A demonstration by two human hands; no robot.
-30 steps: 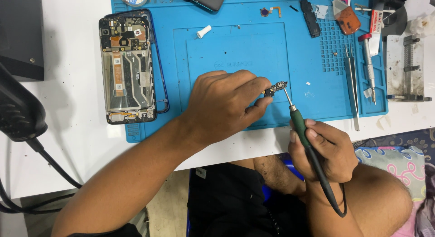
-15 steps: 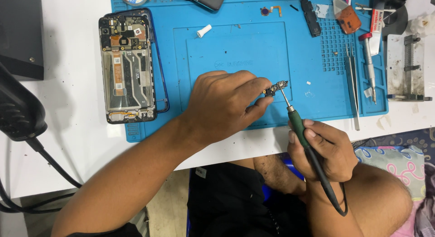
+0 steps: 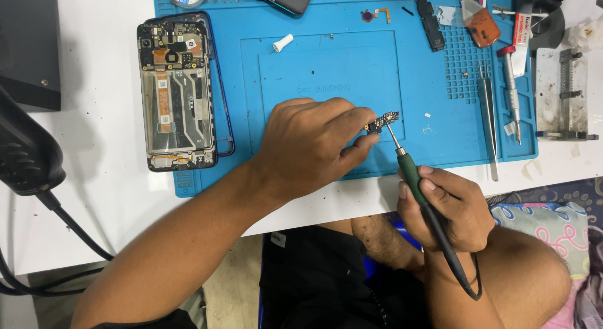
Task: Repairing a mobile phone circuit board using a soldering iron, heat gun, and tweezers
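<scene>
The small circuit board (image 3: 383, 121), dark with gold contacts, lies on the blue repair mat (image 3: 326, 65), pinched by the left hand (image 3: 314, 147) fingertips. The right hand (image 3: 449, 206) grips the green-handled soldering iron (image 3: 411, 172), tip touching the board. Positions are unchanged from the earlier frame.

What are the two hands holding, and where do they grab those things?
The left hand pinches one end of a small circuit board on the blue mat. The right hand holds a soldering iron by its green handle, tip at the board.
</scene>
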